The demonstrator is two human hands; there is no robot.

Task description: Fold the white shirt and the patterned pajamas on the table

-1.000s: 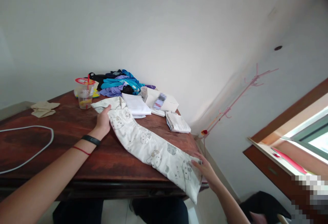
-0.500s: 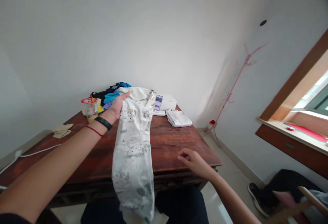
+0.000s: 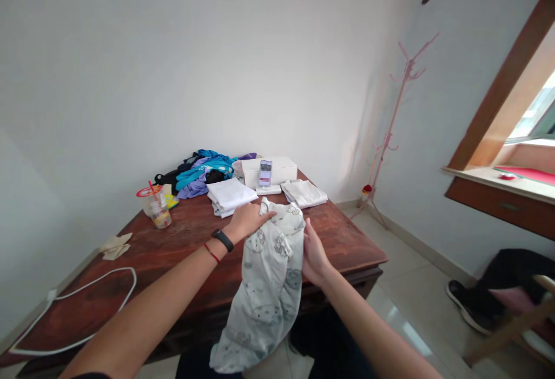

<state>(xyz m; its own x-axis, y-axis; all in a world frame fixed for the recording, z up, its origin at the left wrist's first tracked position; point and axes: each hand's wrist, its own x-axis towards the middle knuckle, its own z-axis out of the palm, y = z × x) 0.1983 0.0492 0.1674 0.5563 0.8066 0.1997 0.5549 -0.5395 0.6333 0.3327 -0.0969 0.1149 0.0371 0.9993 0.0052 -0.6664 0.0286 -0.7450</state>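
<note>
A white garment (image 3: pixel 273 275) printed with grey cartoon cats hangs lengthwise over the table's front edge, its lower end above my lap. Its upper end is pinched by my left hand (image 3: pixel 250 221), thumb on top; a black band and a red string circle that wrist. On the garment's right edge, just below the top, my right hand (image 3: pixel 315 256) is closed, with the thumb pointing up and the fingers partly hidden behind the cloth. Beyond them lie a folded white cloth stack (image 3: pixel 232 194) and a folded off-white stack (image 3: pixel 304 192).
A heap of blue, purple and black clothes (image 3: pixel 203 170) lies at the wall beside a white box (image 3: pixel 277 168) and an upright phone (image 3: pixel 265 173). At left are a plastic cup (image 3: pixel 159 208), beige cloth (image 3: pixel 116 246) and white cable (image 3: pixel 134 278). A pink coat rack (image 3: pixel 396 113) stands right.
My left hand has moved right and lower with the garment, uncovering the folded white stack. My right hand has come from beside the garment to its right edge. The view has shifted.
</note>
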